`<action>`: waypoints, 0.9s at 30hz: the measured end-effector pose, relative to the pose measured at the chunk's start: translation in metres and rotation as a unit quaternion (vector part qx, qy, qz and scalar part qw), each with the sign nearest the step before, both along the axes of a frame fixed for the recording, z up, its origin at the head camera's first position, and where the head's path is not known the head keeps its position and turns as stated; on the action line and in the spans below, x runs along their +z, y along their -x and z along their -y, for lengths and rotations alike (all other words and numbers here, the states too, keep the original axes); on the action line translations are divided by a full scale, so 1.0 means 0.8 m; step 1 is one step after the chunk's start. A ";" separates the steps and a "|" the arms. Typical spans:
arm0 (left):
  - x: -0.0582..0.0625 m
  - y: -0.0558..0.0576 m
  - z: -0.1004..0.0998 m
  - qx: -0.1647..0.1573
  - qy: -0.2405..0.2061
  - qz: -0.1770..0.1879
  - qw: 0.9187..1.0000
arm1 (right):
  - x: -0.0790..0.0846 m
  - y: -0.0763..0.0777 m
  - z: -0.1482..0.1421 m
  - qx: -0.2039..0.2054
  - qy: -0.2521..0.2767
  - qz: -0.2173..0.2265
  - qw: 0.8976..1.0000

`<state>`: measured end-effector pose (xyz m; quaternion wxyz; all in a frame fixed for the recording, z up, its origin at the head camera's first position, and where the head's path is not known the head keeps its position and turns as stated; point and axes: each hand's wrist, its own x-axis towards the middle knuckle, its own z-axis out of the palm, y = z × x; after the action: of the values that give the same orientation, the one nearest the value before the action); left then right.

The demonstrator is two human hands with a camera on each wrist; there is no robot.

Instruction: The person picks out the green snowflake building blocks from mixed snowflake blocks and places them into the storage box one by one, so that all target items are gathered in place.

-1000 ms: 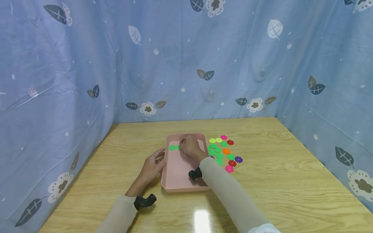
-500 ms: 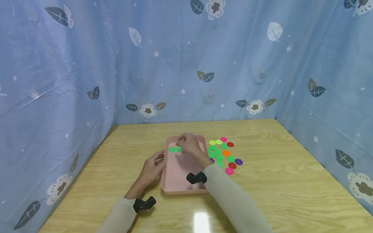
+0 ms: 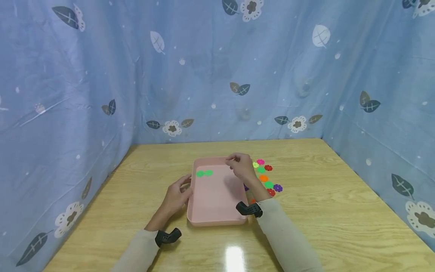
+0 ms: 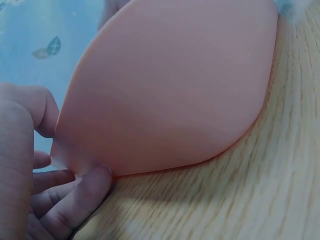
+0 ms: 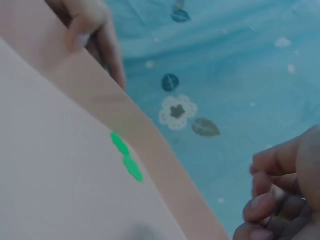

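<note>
A pink rectangular tray [image 3: 217,200] lies on the table. My left hand [image 3: 176,194] holds its left wall; in the left wrist view the fingers [image 4: 80,205] press the wall's outer side and one reaches the rim. Two green flower-shaped discs [image 3: 204,173] lie side by side on the tray floor near the far left corner. Over the tray's right rim hovers my right hand [image 3: 242,166], fingers loosely bent and nothing between them. In the right wrist view its fingertips [image 5: 260,202] are apart from the tray wall.
Right of the tray lie loose flower-shaped discs: an orange disc [image 3: 263,178], a purple disc [image 3: 278,188], a red disc [image 3: 268,167], a pink disc [image 3: 260,162] and several others. My right forearm covers some. A blue patterned curtain [image 3: 217,68] surrounds the wooden table [image 3: 340,211].
My right hand has let go of the green discs and moved right, from the tray's far left part to its right rim. The left hand stays at the tray's left wall.
</note>
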<state>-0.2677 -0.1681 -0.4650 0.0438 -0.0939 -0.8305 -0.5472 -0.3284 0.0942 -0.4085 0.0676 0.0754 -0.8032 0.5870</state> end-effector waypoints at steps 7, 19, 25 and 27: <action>-0.003 -0.002 0.003 -0.007 -0.016 -0.001 1.000 | -0.005 0.009 -0.028 -0.032 0.015 -0.022 0.999; -0.004 -0.007 -0.002 0.005 -0.008 -0.005 1.000 | -0.022 0.017 -0.070 -0.078 -0.116 -0.024 0.990; -0.005 -0.007 -0.002 0.002 -0.007 -0.009 1.000 | -0.032 0.021 -0.077 -0.073 -0.209 -0.021 0.975; -0.005 -0.006 -0.001 -0.005 -0.009 -0.011 1.000 | -0.035 0.022 -0.077 -0.074 -0.230 -0.010 0.970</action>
<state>-0.2625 -0.1671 -0.4687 0.0514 -0.1035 -0.8246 -0.5538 -0.3460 0.1562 -0.4365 0.0993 0.0354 -0.9192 0.3795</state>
